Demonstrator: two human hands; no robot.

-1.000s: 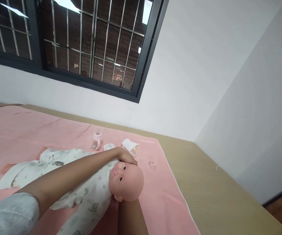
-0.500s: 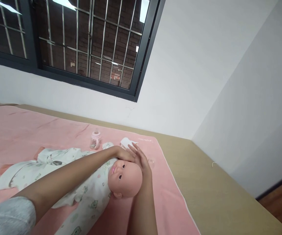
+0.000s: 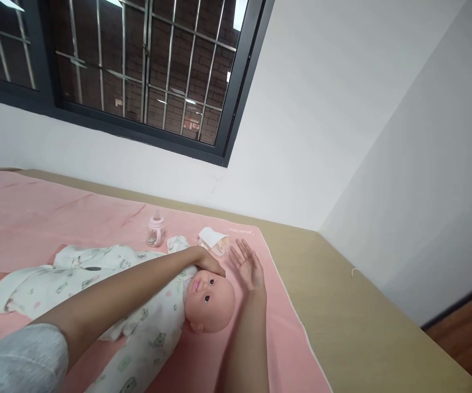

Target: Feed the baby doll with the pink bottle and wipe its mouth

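Observation:
A baby doll [image 3: 209, 314] with a bald head lies on its back, dressed in a white printed outfit [image 3: 160, 316]. My left hand [image 3: 209, 261] reaches across its chest and rests against the far side of the head. Its fingers lie stretched along the head, partly hidden behind it. To the right of the head, my right hand [image 3: 250, 268] is apart from the doll, palm up with fingers spread and nothing in it. Beyond both hands is a clear packet with a white flap [image 3: 213, 238], its contents unclear.
A pink baby bottle [image 3: 156, 229] with a handle stands beyond the doll. Under everything is a pink mat [image 3: 96, 210] on a wood-coloured surface [image 3: 313, 284]. White walls [image 3: 301, 136] and a barred window [image 3: 149, 71] rise behind.
My right hand has moved away from the doll's head to the right and opened its fingers. My left hand stays at the head, which has turned slightly. The view has shifted a little.

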